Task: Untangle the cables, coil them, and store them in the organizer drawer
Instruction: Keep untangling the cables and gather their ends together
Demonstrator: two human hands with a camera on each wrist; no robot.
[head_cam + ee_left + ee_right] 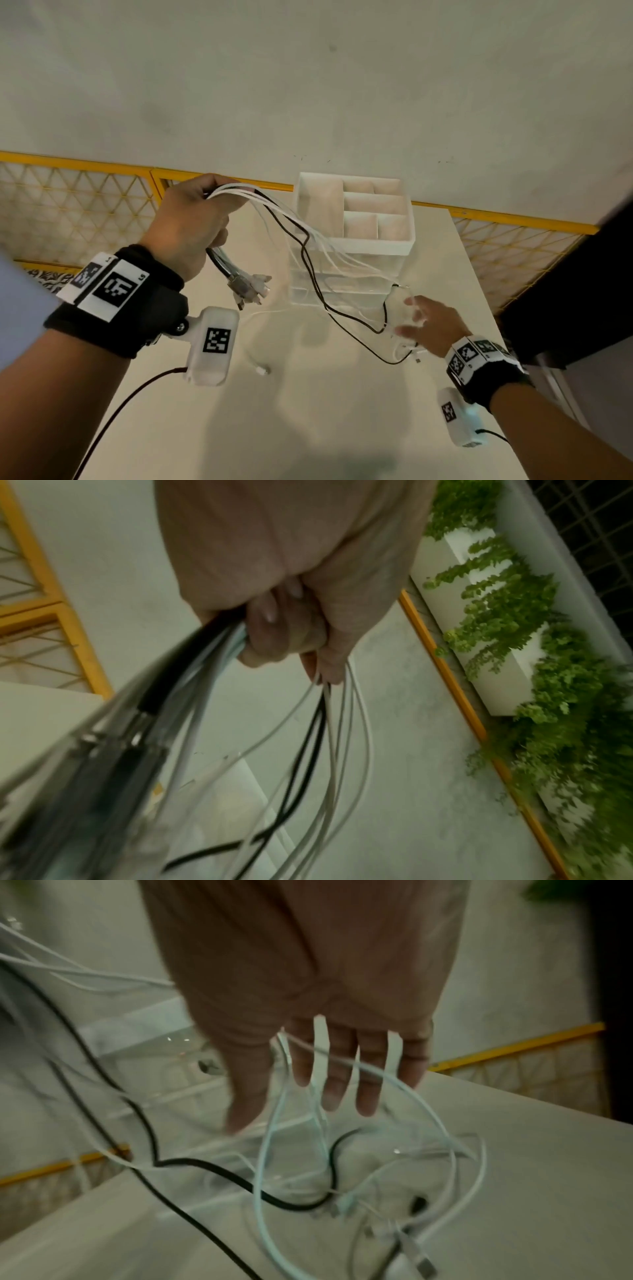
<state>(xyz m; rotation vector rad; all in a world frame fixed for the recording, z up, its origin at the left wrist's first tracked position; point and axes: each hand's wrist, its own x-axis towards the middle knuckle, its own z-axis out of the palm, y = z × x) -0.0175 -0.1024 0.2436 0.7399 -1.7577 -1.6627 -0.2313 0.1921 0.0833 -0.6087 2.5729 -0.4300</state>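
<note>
My left hand (195, 219) is raised at the left and grips a bundle of white and black cables (274, 219); their plugs (248, 286) hang below the fist. In the left wrist view the fingers (274, 631) curl round the bundle (192, 669). The cables run down to the right, past the organizer (356, 222), to a loose tangle (394, 339) on the table. My right hand (428, 325) hovers over that tangle with fingers (332, 1080) spread and straight; white strands (284, 1096) pass between them. The organizer has a white divided top tray and clear drawers (342, 284) below.
The white table (308, 411) ends at the right near a dark panel (582, 291). A single white cable (258, 365) lies on the table in front of the organizer. A yellow mesh fence (68, 205) runs behind, with green plants (531, 642) beyond.
</note>
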